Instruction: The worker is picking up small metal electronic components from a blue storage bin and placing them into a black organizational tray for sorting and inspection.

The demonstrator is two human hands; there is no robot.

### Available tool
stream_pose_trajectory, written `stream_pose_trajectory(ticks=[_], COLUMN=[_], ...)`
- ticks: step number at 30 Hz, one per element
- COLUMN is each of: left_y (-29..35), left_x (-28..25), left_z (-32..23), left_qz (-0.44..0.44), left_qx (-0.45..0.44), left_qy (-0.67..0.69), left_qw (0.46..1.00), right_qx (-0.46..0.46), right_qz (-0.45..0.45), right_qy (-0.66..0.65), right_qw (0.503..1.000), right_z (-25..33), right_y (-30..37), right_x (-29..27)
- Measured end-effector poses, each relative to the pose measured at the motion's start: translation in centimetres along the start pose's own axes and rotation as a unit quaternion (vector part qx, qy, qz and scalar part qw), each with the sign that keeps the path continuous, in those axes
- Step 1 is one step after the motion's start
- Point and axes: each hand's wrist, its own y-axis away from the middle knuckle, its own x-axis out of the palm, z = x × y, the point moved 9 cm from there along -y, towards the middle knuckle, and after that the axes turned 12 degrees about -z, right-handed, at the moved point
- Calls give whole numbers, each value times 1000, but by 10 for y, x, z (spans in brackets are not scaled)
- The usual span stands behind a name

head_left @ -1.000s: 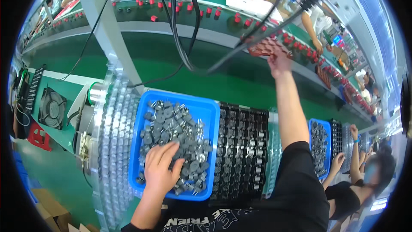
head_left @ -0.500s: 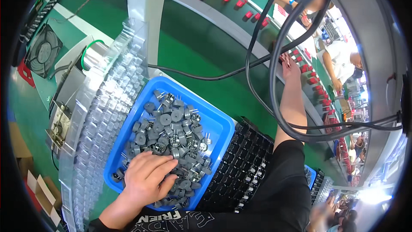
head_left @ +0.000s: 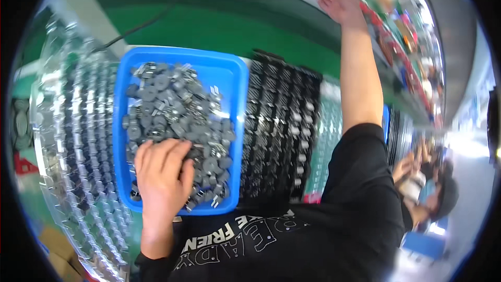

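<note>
A blue plastic tray [head_left: 241,125] lies in front of me, filled with small grey round components [head_left: 166,107] that have metal pins. My left hand [head_left: 164,177] rests over the near part of this pile, its fingers slightly apart and its thumb held off to the side. The fingertips touch the components, and I see none gripped. Far off at the upper right, my right arm is stretched out, with my right hand [head_left: 340,2] beside a row of small red pieces [head_left: 373,18]. Motion blur smears its fingers, so whether they hold anything is unclear.
Black ridged trays [head_left: 279,136] with some shiny parts stand right of the blue tray. Clear plastic trays [head_left: 78,141] are stacked to its left. Beyond runs a green belt [head_left: 219,26], crossed by a dark cable [head_left: 148,22]. Other people sit at the right.
My view has swung, so the tray appears upright and farther left. The right hand shows higher up, still by the red pieces. My left hand remains on the components.
</note>
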Motion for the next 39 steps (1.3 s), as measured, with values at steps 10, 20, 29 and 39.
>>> stream_pose_trajectory(ticks=[10, 20, 29, 39], left_y=[4, 15, 22, 36], left_x=[3, -14, -29, -59], left_z=[-16, 1, -4, 13], left_qz=[16, 76, 16, -181], left_qx=[42, -77, -95, -134], left_qy=[-115, -197, -88, 88], left_qw=[992, 975, 991, 970], right_qx=[-228, -184, -184, -217], right_qz=[-205, -258, -302, -205], right_qy=[479, 542, 631, 498], right_qw=[823, 778, 690, 814], right_z=[28, -36, -72, -72], right_y=[358, 383, 264, 272], right_x=[-169, -218, -284, -280])
